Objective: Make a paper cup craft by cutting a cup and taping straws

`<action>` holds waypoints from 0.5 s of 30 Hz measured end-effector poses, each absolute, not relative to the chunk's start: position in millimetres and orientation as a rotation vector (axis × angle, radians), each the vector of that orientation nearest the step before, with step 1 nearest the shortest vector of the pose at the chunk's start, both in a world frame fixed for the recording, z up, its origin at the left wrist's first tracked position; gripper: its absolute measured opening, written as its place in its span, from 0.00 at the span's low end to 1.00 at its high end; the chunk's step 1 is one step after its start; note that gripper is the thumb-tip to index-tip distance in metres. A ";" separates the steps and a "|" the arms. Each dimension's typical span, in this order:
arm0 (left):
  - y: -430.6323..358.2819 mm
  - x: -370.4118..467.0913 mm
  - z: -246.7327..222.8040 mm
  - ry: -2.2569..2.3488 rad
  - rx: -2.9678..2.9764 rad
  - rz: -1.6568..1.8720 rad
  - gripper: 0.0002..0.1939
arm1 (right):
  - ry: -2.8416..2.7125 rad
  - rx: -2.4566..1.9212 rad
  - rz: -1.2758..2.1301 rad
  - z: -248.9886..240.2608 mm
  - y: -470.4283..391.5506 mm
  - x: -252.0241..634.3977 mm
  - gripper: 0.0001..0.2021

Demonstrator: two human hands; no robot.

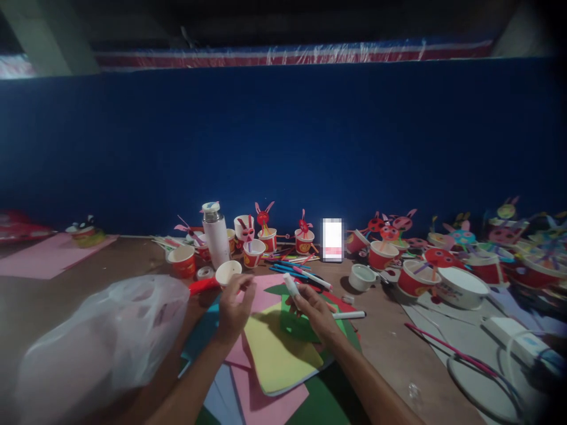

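Note:
My right hand (313,310) is closed around a short white tube that looks like a glue stick (291,284), its end pointing up and left. Level with it on the left, my left hand (236,307) has bent fingers drawn toward the thumb; whatever may be between them is too small to make out. Just behind that hand stands a white-lined paper cup (228,273). Below both hands lie a yellow sheet (279,360), a green sheet (299,324) and pink paper (266,407). A white marker with a black cap (349,315) rests right of my right hand.
A clear plastic bag (106,336) covers the left side. Behind the papers stand a thermos (215,239), a lit phone (333,241) and a white cup of liquid (362,277). Red paper cups with paper animal heads (416,278) crowd the right, near a power strip (514,339).

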State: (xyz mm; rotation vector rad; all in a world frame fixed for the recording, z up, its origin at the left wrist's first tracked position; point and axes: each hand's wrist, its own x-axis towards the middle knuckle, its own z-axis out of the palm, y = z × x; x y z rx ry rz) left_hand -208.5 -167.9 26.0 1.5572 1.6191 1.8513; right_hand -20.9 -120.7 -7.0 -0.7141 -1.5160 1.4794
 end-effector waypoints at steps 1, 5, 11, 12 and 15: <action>-168.9 -212.6 26.6 1.635 1.503 1.878 0.08 | -1.521 -0.705 1.486 -6.5 -121.6 -21.3 0.16; -165.5 -207.2 22.7 1.470 1.279 1.698 0.12 | -1.519 -0.654 1.532 -5.6 -127.3 -25.8 0.15; -169.3 -170.9 10.6 1.106 1.264 1.333 0.20 | -1.495 -0.572 1.562 -8.1 -135.1 -36.0 0.13; -170.7 -168.1 9.1 1.099 1.236 1.309 0.20 | -1.488 -0.565 1.567 -9.1 -135.2 -37.0 0.13; -171.5 -167.9 5.7 1.099 1.112 1.305 0.20 | -1.506 -0.542 1.601 -12.8 -134.0 -36.7 0.14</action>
